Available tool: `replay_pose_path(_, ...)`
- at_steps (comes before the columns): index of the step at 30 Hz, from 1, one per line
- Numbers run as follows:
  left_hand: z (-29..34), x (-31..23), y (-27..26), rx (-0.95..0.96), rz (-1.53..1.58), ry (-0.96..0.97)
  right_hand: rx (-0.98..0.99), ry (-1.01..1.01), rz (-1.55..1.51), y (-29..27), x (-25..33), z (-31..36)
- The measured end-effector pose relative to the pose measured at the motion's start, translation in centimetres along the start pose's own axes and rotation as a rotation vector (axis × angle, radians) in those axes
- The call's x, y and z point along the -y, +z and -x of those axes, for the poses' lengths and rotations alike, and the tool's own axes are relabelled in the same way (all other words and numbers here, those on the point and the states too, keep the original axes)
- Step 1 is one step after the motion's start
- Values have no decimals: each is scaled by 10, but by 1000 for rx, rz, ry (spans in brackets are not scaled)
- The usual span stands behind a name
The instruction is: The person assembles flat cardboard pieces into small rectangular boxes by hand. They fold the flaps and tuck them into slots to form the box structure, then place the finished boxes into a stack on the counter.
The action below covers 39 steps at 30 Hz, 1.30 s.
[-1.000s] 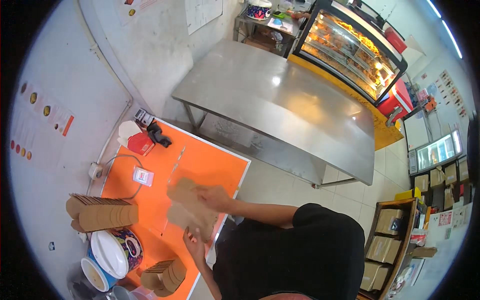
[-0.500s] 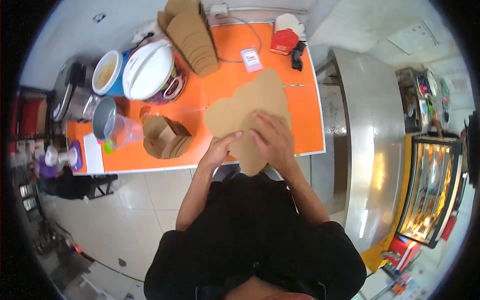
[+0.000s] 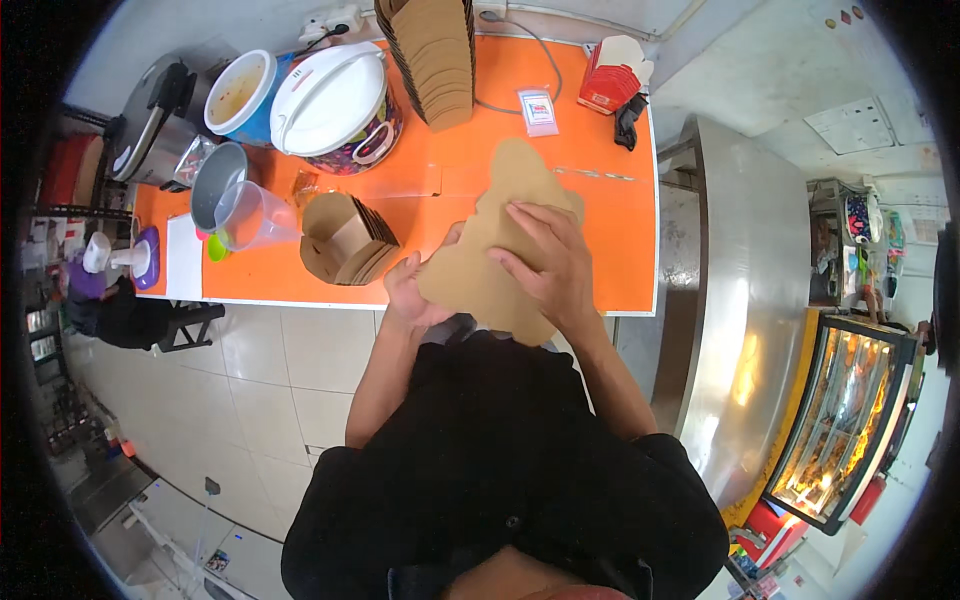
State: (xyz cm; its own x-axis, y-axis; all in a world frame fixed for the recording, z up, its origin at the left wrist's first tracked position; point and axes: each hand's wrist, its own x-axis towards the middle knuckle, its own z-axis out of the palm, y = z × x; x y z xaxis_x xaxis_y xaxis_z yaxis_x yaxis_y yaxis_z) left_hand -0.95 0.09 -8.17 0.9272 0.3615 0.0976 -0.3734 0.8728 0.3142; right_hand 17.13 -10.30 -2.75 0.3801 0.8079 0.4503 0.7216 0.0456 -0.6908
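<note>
A flat brown cardboard box blank with rounded flaps lies across the table's front edge, close to my body. My left hand grips its left flap, which is tilted up. Fingers of that hand go behind the flap and are partly hidden. My right hand rests on top of the blank, with its fingers stretched over the surface and the thumb apart. Left of my hands stands a nested stack of folded brown boxes. Farther back is a tall stack of brown cardboard blanks.
The orange table also bears a white-lidded tub, a blue bucket, a grey bowl, a clear plastic cup, red cartons and a small packet. A metal counter and a lit display case are at right.
The left side of the blank has been raised, and my left hand has turned, with its fingers now behind the flap. My right hand stays on top. The head view has shifted slightly.
</note>
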Motion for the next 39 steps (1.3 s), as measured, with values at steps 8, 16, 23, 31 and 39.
replay_pose_path(8, -5, -5, -3, -140, -192, 2, -90, 28, -40, 5, 1, 5)
replay_pose_path(16, -14, -25, -3, -26, -282, -127, -41, 150, -170, -8, 5, 3)
replay_pose_path(23, -20, -20, 11, -97, -60, -53, -69, 415, -372, -19, -5, -3)
replay_pose_path(31, -45, -1, 56, -553, -678, -83, -178, 36, -88, -21, -18, -7)
replay_pose_path(39, -48, 2, 77, -424, -593, 55, -4, -267, 88, -35, -25, -24)
